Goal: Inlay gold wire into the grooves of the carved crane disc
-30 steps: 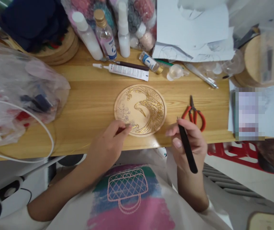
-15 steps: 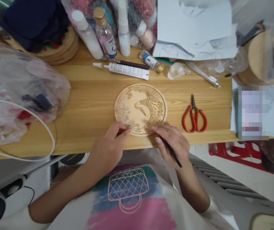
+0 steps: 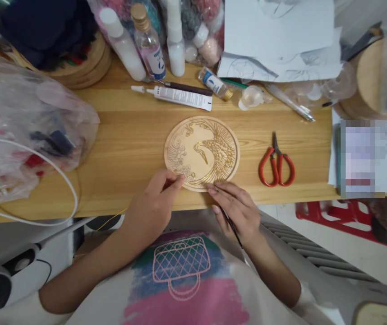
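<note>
A round wooden plaque [image 3: 196,135] lies on the table in front of me, carved with a crane and curling waves. Gold wire fills much of the bird and its feathers, while the waves at the left are mostly bare grooves. My left hand [image 3: 154,201] is closed in a pinch at the plaque's lower left edge. A thin gold wire [image 3: 112,220] trails out behind that hand past the table edge. In my right hand [image 3: 237,210] are slim dark tweezers [image 3: 229,221], their tip at the plaque's lower rim and partly hidden by my fingers.
Red-handled pliers [image 3: 276,164] lie to the right. Behind the plaque are a white glue tube [image 3: 183,98], a small bottle [image 3: 215,83] and a clear cup [image 3: 250,97]. A plastic bag [image 3: 27,131] and white cable [image 3: 54,164] occupy the left; papers [image 3: 278,40] lie at the back.
My right hand has shifted left and tilted the tweezers steeper along the plaque's lower rim. More gold wire shows behind my left hand, which stays pinched. The view has shifted slightly.
</note>
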Available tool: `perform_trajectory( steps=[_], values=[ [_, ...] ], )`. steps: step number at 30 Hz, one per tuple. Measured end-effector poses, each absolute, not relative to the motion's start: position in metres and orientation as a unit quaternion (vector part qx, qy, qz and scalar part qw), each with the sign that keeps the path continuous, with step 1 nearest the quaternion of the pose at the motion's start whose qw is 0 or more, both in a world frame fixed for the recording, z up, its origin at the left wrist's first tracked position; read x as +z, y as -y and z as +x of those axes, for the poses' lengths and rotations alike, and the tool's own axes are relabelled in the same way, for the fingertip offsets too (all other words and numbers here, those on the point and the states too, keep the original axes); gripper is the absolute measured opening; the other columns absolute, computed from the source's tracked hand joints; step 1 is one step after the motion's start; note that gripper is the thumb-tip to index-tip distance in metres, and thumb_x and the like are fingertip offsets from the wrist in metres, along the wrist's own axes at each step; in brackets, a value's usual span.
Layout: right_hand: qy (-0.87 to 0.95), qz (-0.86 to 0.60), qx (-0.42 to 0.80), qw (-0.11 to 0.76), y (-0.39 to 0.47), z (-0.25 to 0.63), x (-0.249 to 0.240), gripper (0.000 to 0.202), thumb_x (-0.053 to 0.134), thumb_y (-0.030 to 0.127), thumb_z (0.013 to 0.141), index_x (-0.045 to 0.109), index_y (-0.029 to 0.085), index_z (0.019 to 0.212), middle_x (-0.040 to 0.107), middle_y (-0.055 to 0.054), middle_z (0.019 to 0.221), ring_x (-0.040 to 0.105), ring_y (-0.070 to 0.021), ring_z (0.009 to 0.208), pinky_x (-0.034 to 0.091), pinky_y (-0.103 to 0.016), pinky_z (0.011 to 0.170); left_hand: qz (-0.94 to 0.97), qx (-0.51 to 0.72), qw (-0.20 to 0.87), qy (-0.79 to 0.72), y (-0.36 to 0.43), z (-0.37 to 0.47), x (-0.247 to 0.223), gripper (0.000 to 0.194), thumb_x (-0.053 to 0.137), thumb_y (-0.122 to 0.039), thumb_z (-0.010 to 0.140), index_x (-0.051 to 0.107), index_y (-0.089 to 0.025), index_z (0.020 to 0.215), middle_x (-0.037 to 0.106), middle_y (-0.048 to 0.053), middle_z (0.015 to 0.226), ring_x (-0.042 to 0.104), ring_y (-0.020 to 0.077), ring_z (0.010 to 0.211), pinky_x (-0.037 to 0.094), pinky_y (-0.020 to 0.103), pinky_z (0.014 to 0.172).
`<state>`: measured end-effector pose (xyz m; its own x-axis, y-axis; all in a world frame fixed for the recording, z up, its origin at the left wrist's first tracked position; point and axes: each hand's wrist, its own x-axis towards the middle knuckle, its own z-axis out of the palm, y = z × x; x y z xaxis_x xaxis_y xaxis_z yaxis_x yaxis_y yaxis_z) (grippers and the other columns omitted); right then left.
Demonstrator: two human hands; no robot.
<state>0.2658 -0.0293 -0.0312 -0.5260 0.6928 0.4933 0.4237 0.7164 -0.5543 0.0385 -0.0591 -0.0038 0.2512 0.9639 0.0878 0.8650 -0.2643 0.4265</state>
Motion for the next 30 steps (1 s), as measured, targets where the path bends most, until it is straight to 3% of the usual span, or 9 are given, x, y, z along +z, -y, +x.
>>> perform_trajectory(
  steps=[6,25,30],
  values=[
    [0.846,-0.331,0.208,0.364,0.032,0.266,-0.032,0.055,0.06,0.009,0.087,0.054,0.018,0.141,0.077,-0.012,0.114,0.069,-0.0243,0.114,0.061,-0.042,0.095,0.781,0.157,0.153,-0.585,0.059,0.036,-0.007,0.037,0.033,-0.011,0.098,0.059,-0.02,0.123,0.065,0.009,0.106,0.064,0.0184,0.087,0.056,0.03,0.073],
    [0.846,-0.338,0.2,0.36,0.032,0.264,-0.031,0.047,0.061,0.007,0.086,0.06,0.015,0.132,0.077,-0.013,0.112,0.068,-0.0252,0.11,0.059,-0.043,0.092,0.824,0.136,0.063,-0.546,0.054,0.035,-0.003,0.034,0.028,-0.01,0.101,0.057,-0.015,0.119,0.064,0.006,0.097,0.063,0.0153,0.08,0.052,0.024,0.065],
    [0.8,-0.384,0.227,0.403,0.035,0.259,-0.021,0.04,0.059,0.007,0.086,0.065,0.02,0.124,0.073,-0.01,0.103,0.068,-0.0226,0.096,0.057,-0.04,0.083,0.827,0.125,0.041,-0.547,0.053,0.035,-0.003,0.036,0.023,-0.016,0.104,0.056,-0.016,0.119,0.065,0.005,0.096,0.063,0.0141,0.076,0.051,0.023,0.063]
  ],
)
